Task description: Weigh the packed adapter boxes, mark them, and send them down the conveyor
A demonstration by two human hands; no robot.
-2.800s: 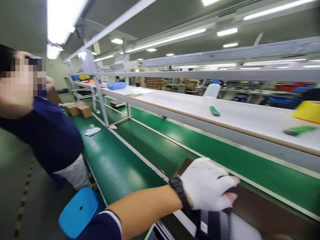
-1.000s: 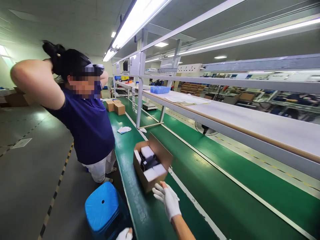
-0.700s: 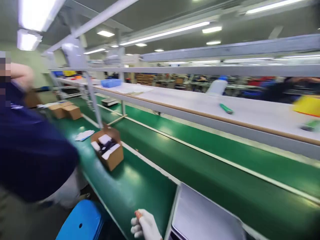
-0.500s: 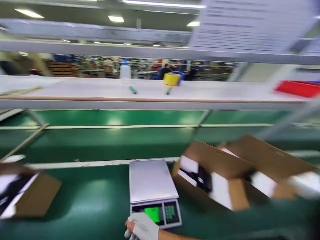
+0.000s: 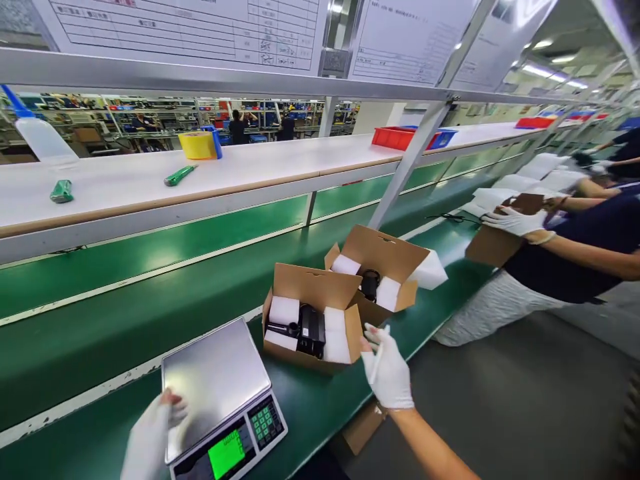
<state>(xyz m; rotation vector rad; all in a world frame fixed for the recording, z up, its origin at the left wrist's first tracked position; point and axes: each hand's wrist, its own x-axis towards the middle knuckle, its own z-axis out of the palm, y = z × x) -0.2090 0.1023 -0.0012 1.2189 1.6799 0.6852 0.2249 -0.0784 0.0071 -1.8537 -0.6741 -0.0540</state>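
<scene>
My left grip (image 5: 150,427) is blurred over the left edge of the scale (image 5: 217,380); I cannot tell whether it is closed. My right grip (image 5: 387,367) is released, beside the front carton (image 5: 315,283), which stands open on the bench (image 5: 320,400), right of the scale, with a black device (image 5: 312,331) between white foam blocks (image 5: 336,337). An open rear carton (image 5: 393,253) stands beyond.

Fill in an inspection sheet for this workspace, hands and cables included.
Surface: green bench, glossy.
Items: scale, display lit green; nearer box open, holding black device and white foam; farther box also open.
Clutter: yellow roll, two green tools on shelf.
Hands: left hand gloved, at scale's left edge, contact unclear; right hand gloved, open, empty, beside nearer box.
Cables: black cable lying farther along.
Surroundings: co-worker's gloved hand on brown carton.
</scene>
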